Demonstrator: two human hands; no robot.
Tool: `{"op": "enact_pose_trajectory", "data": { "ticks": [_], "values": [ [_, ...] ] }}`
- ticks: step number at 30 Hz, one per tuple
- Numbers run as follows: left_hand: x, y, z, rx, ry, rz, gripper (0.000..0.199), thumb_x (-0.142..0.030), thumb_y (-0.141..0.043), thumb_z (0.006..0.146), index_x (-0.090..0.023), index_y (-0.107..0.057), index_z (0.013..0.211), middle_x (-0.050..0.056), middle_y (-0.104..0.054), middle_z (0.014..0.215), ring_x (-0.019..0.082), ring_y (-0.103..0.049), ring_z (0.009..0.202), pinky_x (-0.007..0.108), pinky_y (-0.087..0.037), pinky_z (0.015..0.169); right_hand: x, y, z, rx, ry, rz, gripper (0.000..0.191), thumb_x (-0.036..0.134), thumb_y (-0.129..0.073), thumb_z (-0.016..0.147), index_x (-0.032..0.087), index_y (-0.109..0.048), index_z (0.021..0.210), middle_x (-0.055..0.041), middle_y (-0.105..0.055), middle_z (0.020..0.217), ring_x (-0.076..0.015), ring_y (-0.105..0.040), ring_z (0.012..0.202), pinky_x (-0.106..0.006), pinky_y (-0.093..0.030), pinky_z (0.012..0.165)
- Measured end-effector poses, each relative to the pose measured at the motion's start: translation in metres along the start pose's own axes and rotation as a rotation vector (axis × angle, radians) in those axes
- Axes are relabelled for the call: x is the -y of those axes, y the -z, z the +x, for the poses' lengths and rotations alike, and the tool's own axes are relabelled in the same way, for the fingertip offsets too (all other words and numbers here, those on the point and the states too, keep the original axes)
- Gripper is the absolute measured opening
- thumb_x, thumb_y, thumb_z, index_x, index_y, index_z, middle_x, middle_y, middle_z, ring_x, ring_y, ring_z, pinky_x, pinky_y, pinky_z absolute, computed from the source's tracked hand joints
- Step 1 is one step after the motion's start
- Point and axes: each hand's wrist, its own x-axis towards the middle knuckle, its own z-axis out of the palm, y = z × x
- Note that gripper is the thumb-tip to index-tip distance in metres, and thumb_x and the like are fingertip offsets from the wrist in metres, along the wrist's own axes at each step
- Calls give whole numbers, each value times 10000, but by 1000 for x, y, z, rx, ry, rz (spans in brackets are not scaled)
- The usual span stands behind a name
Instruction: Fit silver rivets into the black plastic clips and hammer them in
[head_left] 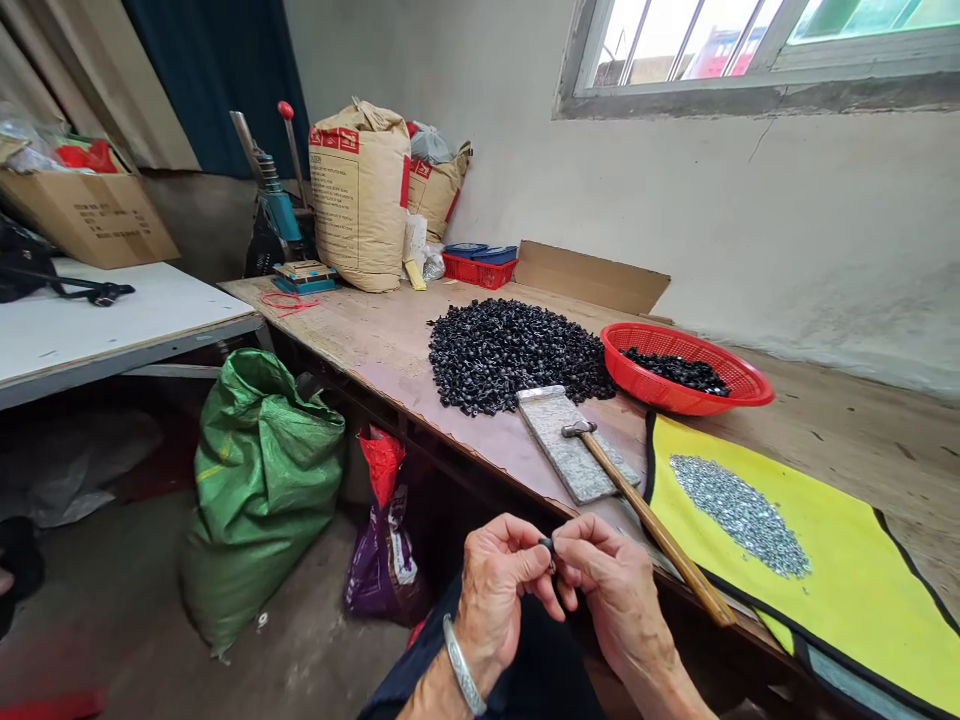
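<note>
Between the fingertips of my left hand (501,575) and my right hand (611,580) is a small black part (550,546), pinched from both sides above my lap. Its exact kind is too small to tell. Just past my hands, at the table's front edge, a hammer (626,485) rests with its head on a grey stone slab (559,440) and its wooden handle pointing toward me. Behind the slab spreads a large heap of small black parts (517,350). To the right, small silvery metal pieces (739,515) lie piled on a yellow cloth (825,530).
A red plastic basket (686,400) with more black parts stands right of the heap. Farther back are a teal hand press (281,215), a paper sack (360,200) and a red tray (480,272). On the floor at left is a green woven sack (262,480).
</note>
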Motion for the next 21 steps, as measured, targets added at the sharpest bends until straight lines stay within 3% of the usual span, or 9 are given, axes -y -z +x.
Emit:
{"op": "enact_pose_trajectory", "data": {
  "ticks": [6, 9, 13, 16, 18, 21],
  "values": [
    [1, -3, 6, -14, 32, -15, 110, -137, -667, 586, -113, -565, 618, -3, -563, 481, 98, -484, 326, 224, -438, 313, 16, 16, 2, 47, 53, -203, 274, 413, -712, 625, 161, -613, 665, 21, -519, 519, -93, -438, 421, -235, -360, 402],
    [-1, -3, 10, -33, 43, -15, 125, -141, -674, 576, -116, -557, 610, -7, -563, 497, 88, -475, 322, 221, -438, 309, 29, 33, 11, -9, 81, -372, 333, 498, -663, 646, 175, -617, 710, 13, -512, 524, -110, -436, 439, -260, -375, 428],
    [-8, -3, 20, -63, 28, 10, 148, -152, -686, 571, -121, -550, 618, -15, -563, 501, 88, -482, 325, 216, -438, 311, 39, 64, 36, -292, 359, -965, 281, 482, -563, 688, 205, -595, 723, -54, -603, 677, -189, -531, 596, -320, -402, 560],
    [-13, -4, 32, -77, 1, 47, 162, -162, -695, 571, -119, -545, 618, -15, -568, 511, 84, -485, 338, 217, -448, 319, 40, 81, 54, -266, 554, -1323, 194, 403, -510, 712, 212, -545, 723, -84, -608, 773, -227, -549, 725, -330, -394, 626],
    [-17, -6, 42, -90, 0, 71, 169, -168, -695, 568, -119, -543, 623, -12, -572, 511, 82, -484, 346, 217, -451, 317, 41, 86, 64, -141, 496, -1362, 130, 345, -506, 709, 218, -504, 683, -54, -578, 689, -198, -532, 663, -301, -376, 592],
    [-23, -13, 60, -112, 26, 119, 189, -183, -695, 555, -125, -532, 630, -15, -561, 479, 86, -477, 343, 214, -442, 296, 46, 84, 76, -97, 168, -1185, 84, 230, -542, 629, 218, -459, 638, 6, -513, 558, -140, -464, 527, -262, -323, 510]
  ]
}}
